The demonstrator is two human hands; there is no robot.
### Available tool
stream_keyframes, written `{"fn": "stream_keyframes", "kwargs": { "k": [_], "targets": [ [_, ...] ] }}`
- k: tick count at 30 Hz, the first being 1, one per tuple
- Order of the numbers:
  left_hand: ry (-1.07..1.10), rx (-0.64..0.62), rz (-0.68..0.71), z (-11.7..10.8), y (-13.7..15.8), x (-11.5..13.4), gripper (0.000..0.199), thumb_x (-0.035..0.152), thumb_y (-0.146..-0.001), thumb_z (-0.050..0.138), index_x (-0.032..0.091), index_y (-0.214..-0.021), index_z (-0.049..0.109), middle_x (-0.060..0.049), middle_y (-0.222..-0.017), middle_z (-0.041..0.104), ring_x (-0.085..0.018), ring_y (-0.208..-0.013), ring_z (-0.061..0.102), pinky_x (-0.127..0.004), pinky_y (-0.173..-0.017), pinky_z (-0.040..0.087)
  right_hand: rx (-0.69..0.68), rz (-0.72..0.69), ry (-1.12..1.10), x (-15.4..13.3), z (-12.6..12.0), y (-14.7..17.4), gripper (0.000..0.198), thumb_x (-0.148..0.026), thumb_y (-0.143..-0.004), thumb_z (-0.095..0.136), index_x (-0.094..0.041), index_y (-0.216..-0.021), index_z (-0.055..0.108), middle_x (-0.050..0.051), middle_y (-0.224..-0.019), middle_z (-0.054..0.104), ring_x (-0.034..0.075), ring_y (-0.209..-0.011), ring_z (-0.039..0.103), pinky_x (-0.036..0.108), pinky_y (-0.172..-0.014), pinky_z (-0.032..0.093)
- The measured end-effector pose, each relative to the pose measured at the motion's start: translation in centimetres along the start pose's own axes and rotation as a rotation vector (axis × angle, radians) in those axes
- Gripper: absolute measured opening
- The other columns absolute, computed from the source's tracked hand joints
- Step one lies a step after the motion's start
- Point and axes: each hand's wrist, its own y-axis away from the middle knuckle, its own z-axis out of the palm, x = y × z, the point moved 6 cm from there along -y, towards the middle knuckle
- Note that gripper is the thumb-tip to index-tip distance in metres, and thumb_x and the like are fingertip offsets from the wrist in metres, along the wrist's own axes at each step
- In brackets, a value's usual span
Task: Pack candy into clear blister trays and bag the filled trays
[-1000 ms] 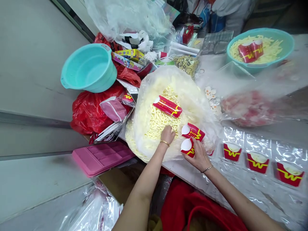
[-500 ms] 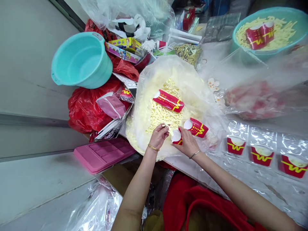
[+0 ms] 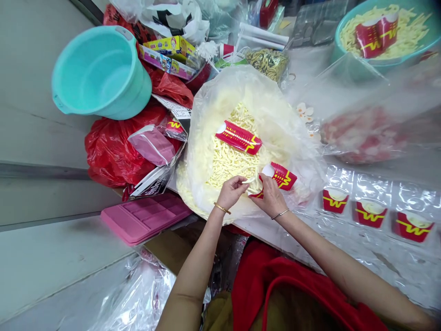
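Note:
My left hand (image 3: 233,191) pinches a pale toy french fry at the mouth of a small red fry box. The red fry box (image 3: 255,194) is held in my right hand (image 3: 270,195), whose fingers wrap its side and hide part of it. Pale fries show inside the box. Both hands are over the near side of a large clear plastic bag (image 3: 201,133) full of loose pale fries (image 3: 229,166). On the fries lies a long nested stack of red fry boxes (image 3: 238,137). A shorter stack of boxes (image 3: 284,176) rests just beyond my right hand.
Several filled red boxes in clear packs (image 3: 335,200) lie at the right. Far right stands a turquoise tub (image 3: 386,64) holding fries and two boxes. An empty turquoise tub (image 3: 99,73) sits on red bags (image 3: 113,151) at the left, above a pink tray (image 3: 146,216).
Fries now show in the box where its white inside was visible before. My left hand holds a fry at its opening. The whole view has shifted slightly.

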Motion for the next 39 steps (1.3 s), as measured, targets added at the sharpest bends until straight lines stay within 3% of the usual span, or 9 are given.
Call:
{"fn": "stream_keyframes", "kwargs": {
  "k": [4,10,15,21,25,30,33,36,39],
  "targets": [
    [0.131,0.049,-0.057,-0.4,0.4,0.3,0.028,0.033,-0.067,0.073,0.016,-0.086,0.063,0.003,-0.067,0.057,-0.006,-0.057,0.049,-0.019,-0.055,0.041,0.051,-0.03,-0.032,0.4,-0.2,0.2,0.077,-0.035,-0.074,0.068,-0.015,-0.136,0.027,0.017,-0.122,0.048,0.032,-0.11,0.046,0.048,-0.091,0.043],
    [0.107,0.031,-0.056,-0.8,0.6,1.5,0.025,0.035,-0.069,0.072,0.016,-0.082,0.064,0.003,-0.068,0.057,-0.006,-0.056,0.049,-0.02,-0.055,0.041,0.06,-0.063,-0.085,0.6,-0.3,0.3,0.071,-0.034,-0.077,0.066,-0.016,-0.135,0.028,0.016,-0.123,0.048,0.031,-0.112,0.046,0.048,-0.093,0.043],
    [0.025,0.032,0.053,0.0,0.5,2.4,0.025,0.028,-0.071,0.071,0.016,-0.09,0.059,0.002,-0.076,0.055,-0.007,-0.066,0.051,-0.019,-0.062,0.043,0.059,-0.096,-0.11,0.5,-0.4,0.3,0.071,-0.033,-0.078,0.065,-0.018,-0.136,0.027,0.016,-0.123,0.048,0.03,-0.113,0.046,0.048,-0.094,0.043],
    [-0.45,0.14,0.293,1.8,1.2,3.9,0.008,0.023,-0.08,0.06,0.017,-0.083,0.055,0.001,-0.078,0.052,-0.008,-0.065,0.049,-0.021,-0.062,0.042,0.056,-0.094,-0.13,0.4,-0.2,0.5,0.07,-0.033,-0.079,0.064,-0.019,-0.136,0.027,0.015,-0.123,0.049,0.03,-0.113,0.048,0.049,-0.094,0.043],
    [-0.645,0.147,0.398,3.1,1.9,4.2,0.01,0.02,-0.087,0.05,0.018,-0.093,0.058,-0.004,-0.09,0.054,-0.011,-0.075,0.054,-0.025,-0.07,0.045,0.073,-0.089,-0.083,0.4,-0.3,0.4,0.074,-0.032,-0.077,0.065,-0.016,-0.137,0.026,0.017,-0.123,0.049,0.03,-0.112,0.048,0.049,-0.093,0.044],
    [-0.993,0.057,0.375,5.5,2.7,3.8,0.017,0.017,-0.087,0.047,0.019,-0.088,0.063,-0.006,-0.084,0.061,-0.019,-0.086,0.056,-0.034,-0.078,0.043,0.054,-0.103,-0.049,0.2,-0.1,0.6,0.064,-0.016,-0.077,0.056,-0.013,-0.135,0.03,0.017,-0.121,0.051,0.029,-0.11,0.048,0.046,-0.094,0.045],
    [-1.053,-0.084,0.333,6.6,2.6,3.2,0.015,0.012,-0.082,0.05,0.018,-0.077,0.063,-0.005,-0.081,0.064,-0.021,-0.084,0.059,-0.037,-0.079,0.042,0.043,-0.131,-0.069,0.1,0.0,1.0,0.061,-0.008,-0.077,0.048,-0.013,-0.135,0.031,0.016,-0.122,0.051,0.027,-0.112,0.047,0.045,-0.095,0.044],
    [-0.929,-0.137,0.37,5.6,1.7,3.2,0.021,0.012,-0.085,0.045,0.02,-0.09,0.063,-0.003,-0.088,0.066,-0.017,-0.088,0.06,-0.031,-0.081,0.043,0.047,-0.094,-0.077,0.8,-0.1,1.3,0.065,-0.021,-0.079,0.057,-0.014,-0.137,0.028,0.017,-0.124,0.05,0.029,-0.112,0.047,0.047,-0.095,0.044],
    [-0.999,0.046,0.34,2.2,-0.5,3.0,0.034,0.01,-0.084,0.044,0.02,-0.115,0.055,-0.007,-0.107,0.061,-0.018,-0.101,0.056,-0.031,-0.086,0.043,0.048,-0.021,-0.066,1.9,-0.2,1.3,0.077,-0.037,-0.076,0.066,-0.015,-0.138,0.027,0.017,-0.124,0.049,0.031,-0.113,0.048,0.05,-0.095,0.043]
  ]
}}
